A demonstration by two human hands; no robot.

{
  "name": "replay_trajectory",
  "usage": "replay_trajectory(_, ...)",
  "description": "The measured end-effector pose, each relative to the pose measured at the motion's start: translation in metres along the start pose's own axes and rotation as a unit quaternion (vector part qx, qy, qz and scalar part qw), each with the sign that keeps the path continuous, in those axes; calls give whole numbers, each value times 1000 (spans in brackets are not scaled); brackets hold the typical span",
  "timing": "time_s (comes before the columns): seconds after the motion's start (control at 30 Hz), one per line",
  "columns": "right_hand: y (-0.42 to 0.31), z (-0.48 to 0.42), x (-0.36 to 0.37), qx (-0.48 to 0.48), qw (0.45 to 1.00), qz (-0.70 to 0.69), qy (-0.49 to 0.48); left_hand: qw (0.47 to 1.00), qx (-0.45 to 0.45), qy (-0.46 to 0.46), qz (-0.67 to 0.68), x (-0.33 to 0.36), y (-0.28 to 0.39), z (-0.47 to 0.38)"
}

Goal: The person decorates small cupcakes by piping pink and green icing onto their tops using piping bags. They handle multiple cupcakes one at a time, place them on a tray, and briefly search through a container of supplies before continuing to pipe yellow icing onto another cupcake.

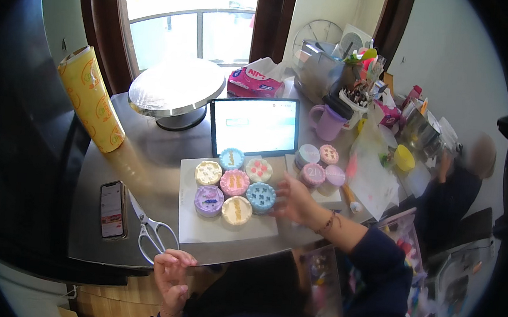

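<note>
Several small round decorated cakes, in pastel colours, stand close together on a white board on the metal table. My right hand, fingers apart and empty, is just right of the blue cake with dark flowers; whether it touches the cake is unclear. A pink cake sits mid-group, with a cream cake nearer me. My left hand, fingers curled loosely and empty, is at the table's front edge by the handles of metal scissors. Four sides of the group hold purple, white and other cakes.
A tablet stands behind the cakes; a phone lies left. Behind are a cake turntable, a tissue box and a yellow roll. More small cakes, a purple mug and tools crowd the right. A person is beyond.
</note>
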State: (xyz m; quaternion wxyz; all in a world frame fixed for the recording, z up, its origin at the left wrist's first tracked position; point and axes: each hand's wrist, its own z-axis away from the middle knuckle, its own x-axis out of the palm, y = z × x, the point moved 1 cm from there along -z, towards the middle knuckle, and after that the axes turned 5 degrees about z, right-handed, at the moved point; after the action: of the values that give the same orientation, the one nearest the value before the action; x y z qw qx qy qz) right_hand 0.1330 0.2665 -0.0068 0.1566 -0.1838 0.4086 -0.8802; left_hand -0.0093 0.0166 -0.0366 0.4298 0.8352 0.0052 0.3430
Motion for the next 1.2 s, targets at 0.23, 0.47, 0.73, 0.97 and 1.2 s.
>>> replay_trajectory(0.23, -5, -44, -6, -201, 978, 48, 20, 1000, 0, 3, -15, -2, 0, 8)
replay_trajectory(0.47, -12, -80, 2, -168, 985, -22, -45, 1000, -7, -13, -19, 4, 3, 14)
replay_trajectory(0.73, -13, -68, -6, -189, 982, -17, 2, 999, -10, -7, -42, 4, 3, 12)
replay_trajectory(0.97, 20, -73, -21, -298, 946, -45, -120, 999, -26, -16, -29, 3, 0, 11)
replay_trajectory(1.2, 17, -71, -18, -359, 909, 157, -141, 999, -33, -22, -15, -1, -5, 10)
